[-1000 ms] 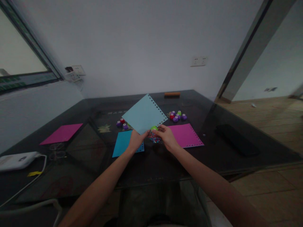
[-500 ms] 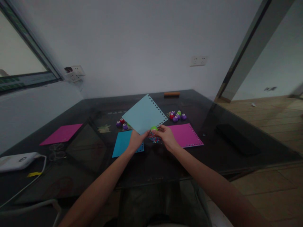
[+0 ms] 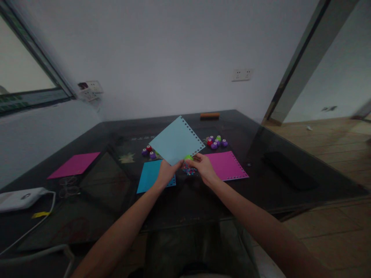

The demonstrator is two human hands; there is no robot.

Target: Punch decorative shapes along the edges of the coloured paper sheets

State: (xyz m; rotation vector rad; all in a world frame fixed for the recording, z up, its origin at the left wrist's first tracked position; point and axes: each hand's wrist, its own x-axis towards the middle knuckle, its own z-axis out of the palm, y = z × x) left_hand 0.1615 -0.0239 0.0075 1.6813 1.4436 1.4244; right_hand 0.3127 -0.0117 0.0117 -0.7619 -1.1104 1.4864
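My left hand point(image 3: 167, 172) grips the lower corner of a light blue sheet of paper point(image 3: 175, 141), closed on it and holding it tilted above the table. A row of punched holes runs along the sheet's upper right edge. My right hand point(image 3: 203, 166) is closed round a small green craft punch point(image 3: 188, 157) at the sheet's lower right edge. Below the hands lies a small pile of coloured paper bits point(image 3: 189, 170). A darker blue sheet point(image 3: 149, 175) lies under my left forearm, and a pink sheet with edge holes point(image 3: 226, 165) lies beside my right hand.
Several purple, red and green punches point(image 3: 216, 143) stand behind the pink sheet, more point(image 3: 149, 152) at left. Another pink sheet point(image 3: 74, 165), a white device with a cable point(image 3: 23, 199), a black slab point(image 3: 290, 170) and a brown roll point(image 3: 210, 116) lie on the dark table point(image 3: 217, 204).
Both hands keep their grip on the paper and the green punch, almost in the same place. The whole view has shifted very slightly.
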